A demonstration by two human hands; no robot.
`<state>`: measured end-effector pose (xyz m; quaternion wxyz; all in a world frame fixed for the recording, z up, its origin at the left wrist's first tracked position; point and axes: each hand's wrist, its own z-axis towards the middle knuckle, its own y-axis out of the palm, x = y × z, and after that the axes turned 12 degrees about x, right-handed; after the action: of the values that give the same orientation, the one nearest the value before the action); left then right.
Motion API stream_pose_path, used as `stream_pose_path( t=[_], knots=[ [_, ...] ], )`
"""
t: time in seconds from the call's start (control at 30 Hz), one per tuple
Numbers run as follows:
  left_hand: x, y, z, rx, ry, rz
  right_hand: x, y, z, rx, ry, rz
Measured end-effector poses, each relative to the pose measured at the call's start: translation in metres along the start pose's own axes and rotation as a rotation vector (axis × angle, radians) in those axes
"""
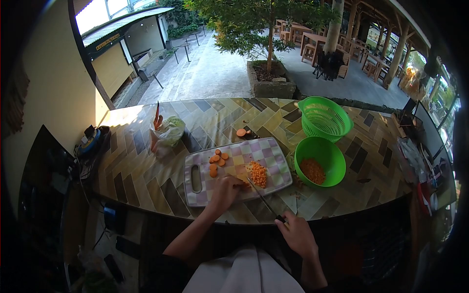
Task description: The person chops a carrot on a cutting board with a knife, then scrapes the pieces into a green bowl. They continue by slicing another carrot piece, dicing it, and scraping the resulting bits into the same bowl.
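Looked down on a curved bench (364,166) with a tile-patterned top. Found a checkered cutting board (271,146) lying flat near the middle of its near edge, with the handle slot towards the left. Saw a green colander (325,115) near the bench's far edge, right of the board and tilted, and a green bowl (334,161) nearer, just beside the board's right edge, holding finely cut orange pieces (312,172) at the bottom. Could not tell whether bowl and colander touched. Noticed a plastic bag (172,132) beyond the board's far left corner, with a pointed orange-red thing (158,118) sticking up beside it.

Pressed the left hand (225,191) down at the board's near edge, fingers bent and bunched on a carrot piece (239,183), mostly hidden. Closed the right hand (296,233) round the handle of a knife (263,198), just off the bench's near edge, blade slanting over the board towards the diced carrot (258,174), heaped right of the board's middle. Saw carrot rounds (221,162) clustered left of that heap, and a cut carrot end (241,132) beyond the board's far edge.
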<state>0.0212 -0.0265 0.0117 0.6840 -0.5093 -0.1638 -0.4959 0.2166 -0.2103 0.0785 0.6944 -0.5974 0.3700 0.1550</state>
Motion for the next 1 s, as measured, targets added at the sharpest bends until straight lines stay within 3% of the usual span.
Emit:
stream_pose_path(
  t=[1.0],
  knots=[
    [0.0,0.014,-0.019,0.144,0.042,0.082,-0.002,0.017,0.007,-0.02,-0.019,0.01]
  ],
)
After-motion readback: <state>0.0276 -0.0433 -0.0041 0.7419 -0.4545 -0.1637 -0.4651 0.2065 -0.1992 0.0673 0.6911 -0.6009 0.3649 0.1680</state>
